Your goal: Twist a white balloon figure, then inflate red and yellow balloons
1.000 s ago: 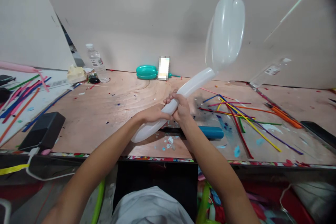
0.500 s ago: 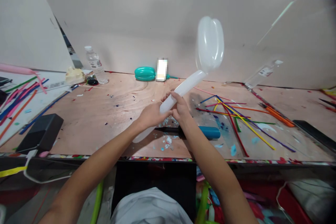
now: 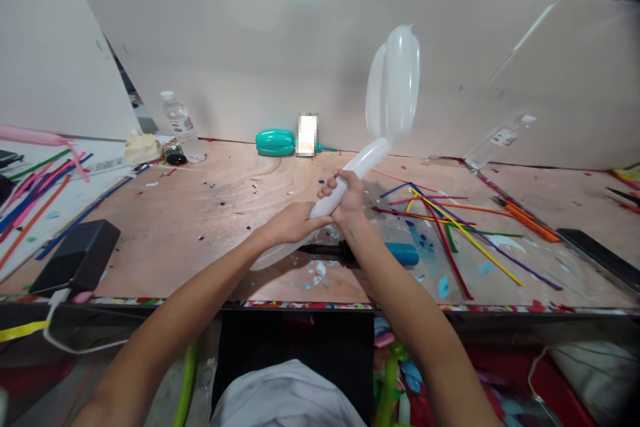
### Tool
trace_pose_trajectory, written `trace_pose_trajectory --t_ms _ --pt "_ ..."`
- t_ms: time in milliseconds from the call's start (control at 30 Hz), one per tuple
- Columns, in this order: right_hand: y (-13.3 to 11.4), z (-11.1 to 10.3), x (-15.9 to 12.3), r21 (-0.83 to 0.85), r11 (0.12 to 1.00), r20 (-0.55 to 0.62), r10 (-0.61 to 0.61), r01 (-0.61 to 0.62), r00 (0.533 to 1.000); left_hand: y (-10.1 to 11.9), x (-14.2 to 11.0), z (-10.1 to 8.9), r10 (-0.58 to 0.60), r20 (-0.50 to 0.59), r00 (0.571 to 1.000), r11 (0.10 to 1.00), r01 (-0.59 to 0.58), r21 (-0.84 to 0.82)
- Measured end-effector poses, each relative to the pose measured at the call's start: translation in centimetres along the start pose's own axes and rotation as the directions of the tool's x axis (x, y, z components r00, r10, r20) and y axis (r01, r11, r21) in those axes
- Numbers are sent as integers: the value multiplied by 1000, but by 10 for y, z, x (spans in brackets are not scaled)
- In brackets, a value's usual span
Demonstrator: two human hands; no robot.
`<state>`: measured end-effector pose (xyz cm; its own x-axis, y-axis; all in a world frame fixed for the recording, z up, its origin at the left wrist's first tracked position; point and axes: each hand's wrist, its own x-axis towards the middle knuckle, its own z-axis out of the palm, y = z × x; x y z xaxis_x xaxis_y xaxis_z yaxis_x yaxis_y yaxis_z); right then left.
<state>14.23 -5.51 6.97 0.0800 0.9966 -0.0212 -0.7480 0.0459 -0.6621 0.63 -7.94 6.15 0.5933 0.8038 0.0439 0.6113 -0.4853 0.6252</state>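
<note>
Care matters most with the long, shiny, white rubber balloon, because its skin looks thin and could pop. A soft squeeze with no nails seems best, just firm enough that the tube does not slip, and any bend or twist should be slow. It also seems wise to keep the low end off the pointed black tip of the blue and black plastic pump near it, since a poke could make a hole. The bare right hand has its grip wrapped around the middle of the tube, with its fingers curled over the side. The bare left hand is just below, and its grip looks closed about the tube too, but most of its fingers are hidden. Above the right hand, the balloon slants up and to the right, into a bunch of fat white loops in front of the pale flat wall. Below the left hand, the balloon's tail pokes out to the left, over the brown wooden bench, and I cannot tell if it touches the wood.
</note>
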Motion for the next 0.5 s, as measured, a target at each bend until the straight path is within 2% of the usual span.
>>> trace_pose_trajectory --t_ms 133,233,300,367,433,500 --pt "-3 4 -7 -6 999 112 36 -36 993 -3 -1 -4 16 142 990 954 28 -299" --pt "-7 6 -10 1 997 265 70 -72 962 -3 -4 -4 32 274 961 832 126 -541" --pt "-9 5 -11 -3 992 392 119 -128 912 -4 -7 -1 103 351 931 689 188 -700" --pt "-10 4 -12 -17 981 515 175 -194 839 -5 -10 3 196 397 897 531 243 -812" --pt "-11 4 -13 -25 970 609 208 -243 765 -7 -11 9 259 437 861 394 319 -862" --pt "-11 3 -13 -24 963 660 217 -268 720 -9 -11 16 287 457 842 275 384 -881"
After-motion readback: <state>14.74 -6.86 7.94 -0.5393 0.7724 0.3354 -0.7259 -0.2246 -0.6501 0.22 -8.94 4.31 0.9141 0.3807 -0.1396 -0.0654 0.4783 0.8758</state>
